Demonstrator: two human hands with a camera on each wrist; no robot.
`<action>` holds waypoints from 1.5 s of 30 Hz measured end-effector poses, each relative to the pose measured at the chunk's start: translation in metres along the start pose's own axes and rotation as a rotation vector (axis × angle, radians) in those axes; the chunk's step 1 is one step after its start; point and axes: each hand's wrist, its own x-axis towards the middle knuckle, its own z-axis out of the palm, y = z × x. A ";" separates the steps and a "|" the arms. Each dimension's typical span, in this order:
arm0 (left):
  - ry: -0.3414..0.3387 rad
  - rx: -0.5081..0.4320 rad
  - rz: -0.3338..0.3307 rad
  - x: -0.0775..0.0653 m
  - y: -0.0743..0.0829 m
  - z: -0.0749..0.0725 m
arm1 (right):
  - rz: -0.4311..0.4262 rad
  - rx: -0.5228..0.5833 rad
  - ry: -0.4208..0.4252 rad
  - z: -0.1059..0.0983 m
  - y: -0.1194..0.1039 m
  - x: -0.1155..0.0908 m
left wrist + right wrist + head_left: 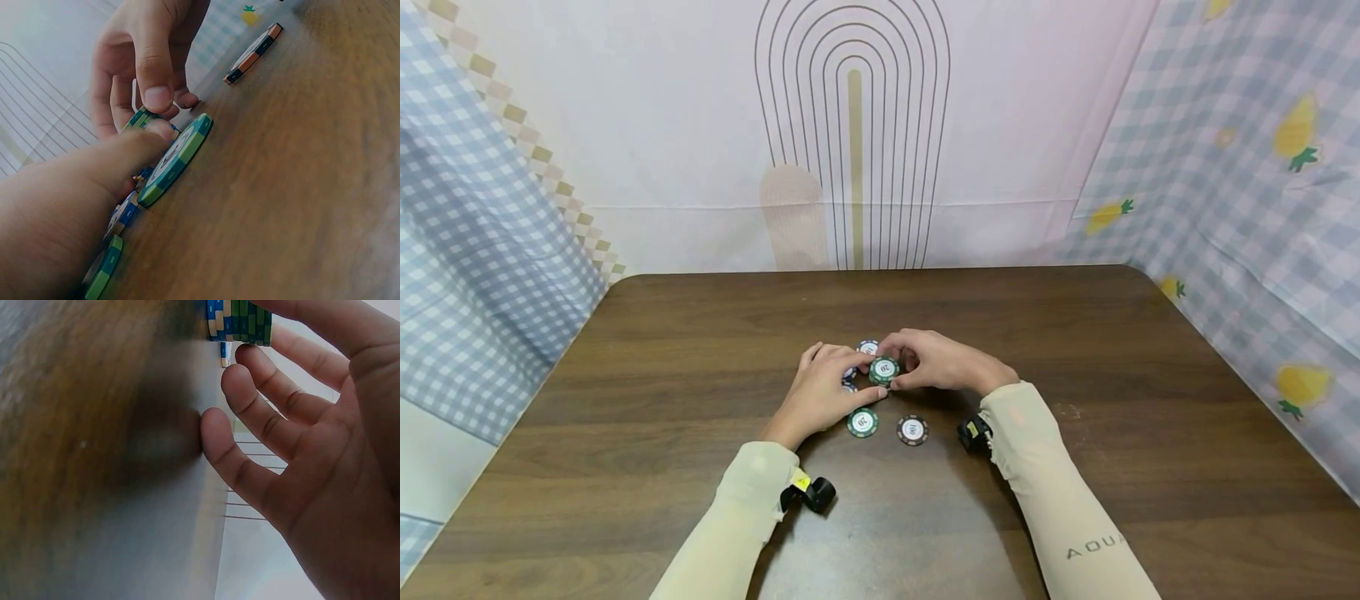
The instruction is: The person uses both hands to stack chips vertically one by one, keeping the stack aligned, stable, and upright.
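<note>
A short stack of poker chips (884, 369) stands on the table, a green chip on top; in the right wrist view the stack (240, 322) shows blue-and-cream chips beneath green ones. My right hand (943, 361) pinches it from the right between thumb and forefinger, other fingers loosely bent. From the left, my left hand (826, 385) holds the stack's side with thumb and forefinger. Nearer me a green chip (862, 422) lies flat, a black-and-orange chip (912, 430) to its right. Blue chips (849, 375) are partly hidden under the left hand.
Another blue chip (868, 347) lies just behind the stack. The brown wooden table (700, 333) reaches back to a white patterned cloth (700, 150). Checked cloths hang at both sides.
</note>
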 end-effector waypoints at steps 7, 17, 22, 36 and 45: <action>-0.005 -0.002 -0.013 0.000 0.000 0.000 | 0.044 0.053 0.021 -0.001 0.001 -0.004; -0.008 -0.005 -0.008 0.000 0.000 0.000 | 0.132 0.386 -0.047 0.006 0.007 -0.008; -0.022 -0.037 -0.008 0.001 0.000 0.000 | 0.144 0.504 -0.021 0.013 0.017 -0.008; 0.030 -0.128 -0.039 0.002 -0.001 -0.002 | 0.170 0.477 0.055 0.019 0.017 -0.002; 0.127 -0.209 -0.024 0.001 -0.002 -0.004 | 0.185 0.440 0.057 0.023 0.018 0.000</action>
